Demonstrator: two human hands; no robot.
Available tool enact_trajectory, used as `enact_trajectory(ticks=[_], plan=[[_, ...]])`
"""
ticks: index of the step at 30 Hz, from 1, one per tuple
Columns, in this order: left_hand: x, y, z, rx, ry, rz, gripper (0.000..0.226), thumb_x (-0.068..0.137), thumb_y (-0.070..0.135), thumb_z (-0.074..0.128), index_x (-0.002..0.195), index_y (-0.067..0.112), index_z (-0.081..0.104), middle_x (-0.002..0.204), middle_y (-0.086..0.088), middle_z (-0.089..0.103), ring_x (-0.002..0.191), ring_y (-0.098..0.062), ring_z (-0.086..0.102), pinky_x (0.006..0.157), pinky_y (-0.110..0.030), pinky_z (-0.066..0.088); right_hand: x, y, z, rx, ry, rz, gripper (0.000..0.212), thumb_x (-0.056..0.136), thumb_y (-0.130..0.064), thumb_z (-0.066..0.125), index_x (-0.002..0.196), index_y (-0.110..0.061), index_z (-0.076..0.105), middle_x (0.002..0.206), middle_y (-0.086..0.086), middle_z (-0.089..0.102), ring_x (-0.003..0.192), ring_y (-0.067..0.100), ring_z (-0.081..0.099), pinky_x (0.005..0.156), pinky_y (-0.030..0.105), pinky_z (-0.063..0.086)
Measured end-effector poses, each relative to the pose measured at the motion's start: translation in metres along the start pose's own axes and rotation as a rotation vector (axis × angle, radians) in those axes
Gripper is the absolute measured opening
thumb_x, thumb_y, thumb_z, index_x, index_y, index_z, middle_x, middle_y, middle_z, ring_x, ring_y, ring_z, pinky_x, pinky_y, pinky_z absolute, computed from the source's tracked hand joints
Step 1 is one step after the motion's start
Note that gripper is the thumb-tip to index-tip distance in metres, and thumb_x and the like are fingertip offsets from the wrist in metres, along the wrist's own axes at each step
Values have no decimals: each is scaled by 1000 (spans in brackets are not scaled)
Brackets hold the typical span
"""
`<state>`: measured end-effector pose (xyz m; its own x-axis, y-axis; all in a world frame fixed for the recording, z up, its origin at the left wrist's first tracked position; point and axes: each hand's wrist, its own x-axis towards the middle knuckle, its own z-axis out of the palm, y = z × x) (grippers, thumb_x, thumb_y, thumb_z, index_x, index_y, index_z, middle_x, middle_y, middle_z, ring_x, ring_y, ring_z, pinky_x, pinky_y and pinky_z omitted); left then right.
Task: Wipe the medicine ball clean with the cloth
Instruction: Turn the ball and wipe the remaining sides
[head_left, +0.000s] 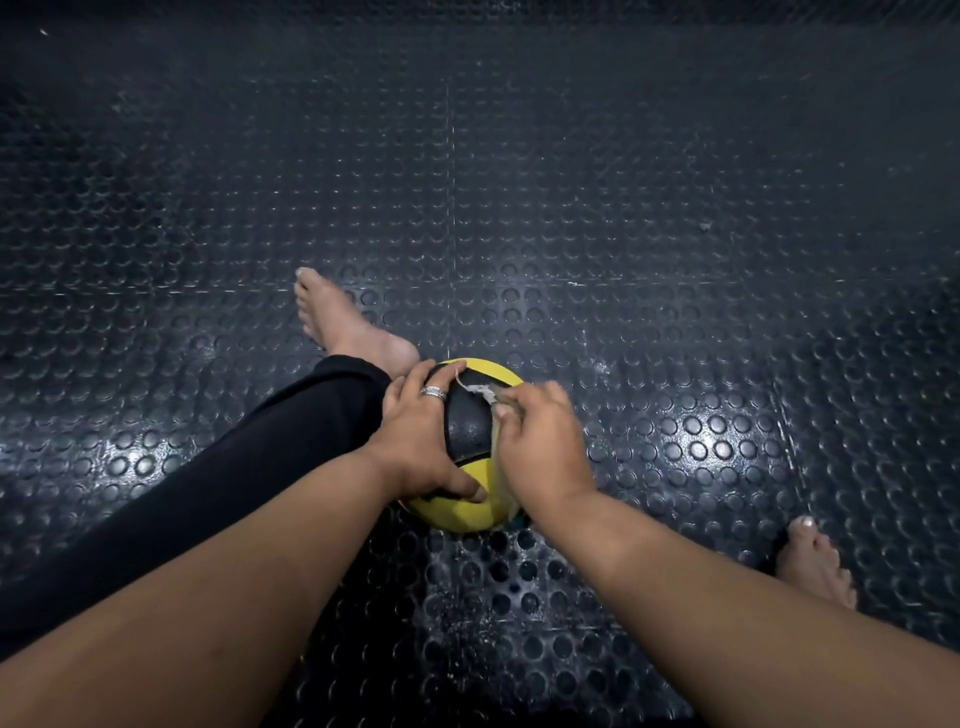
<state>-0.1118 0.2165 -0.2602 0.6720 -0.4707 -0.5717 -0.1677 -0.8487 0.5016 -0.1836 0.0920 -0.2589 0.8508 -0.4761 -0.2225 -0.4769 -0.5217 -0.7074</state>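
The right hand (543, 441) has its fingers curled over a pale, thin cloth (485, 395), its grip closed on the fabric and pressing it against the medicine ball (467, 426). A frayed end of the cloth sticks out past the fingertips toward 11 o'clock, and a strip of it runs down under the palm along the ball's right flank toward 6 o'clock. The fingertips look slightly blurred.

The left hand (421, 441) lies on the ball's side at 9 o'clock, fingers spread and bent over the curve, thumb reaching across the yellow lower panel; its grip steadies the ball. A silver ring (434, 392) sits on one finger.

The ball is black in the middle with yellow bands at 12 o'clock and 6 o'clock. It rests on the floor (571, 208) at about the centre of the view, slightly low, between the person's legs.

From the ball's 9 o'clock a leg in a black trouser (208, 467) stretches to the lower left edge, and its bare foot (343, 322) lies at the ball's 11 o'clock, heel just beside the ball. A second bare foot (815, 561) shows at 4 o'clock, well apart from the ball, near the right forearm.

The floor is dark rubber matting covered in raised round studs, with thin seams running across it and glare patches at 8 o'clock and 3 o'clock of the ball.
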Motion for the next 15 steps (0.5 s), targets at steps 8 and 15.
enact_trajectory(ticks=[8,15], plan=[[1,2,-4,-5,-2,13,139,46,31,97,152,40,8,158,7,-2,147,-24,-5,120,-40,13,5,25,-12,-6,-1,204,24,95,-12,48,111,-7,64,106,6,49,99,25,55,84,22,37],[0,3,0,11,-11,-4,139,46,35,96,151,40,6,157,13,-5,147,-21,-8,121,-45,17,2,6,-6,-18,-23,-94,24,93,-10,50,111,-8,66,104,2,52,100,19,54,87,20,39]])
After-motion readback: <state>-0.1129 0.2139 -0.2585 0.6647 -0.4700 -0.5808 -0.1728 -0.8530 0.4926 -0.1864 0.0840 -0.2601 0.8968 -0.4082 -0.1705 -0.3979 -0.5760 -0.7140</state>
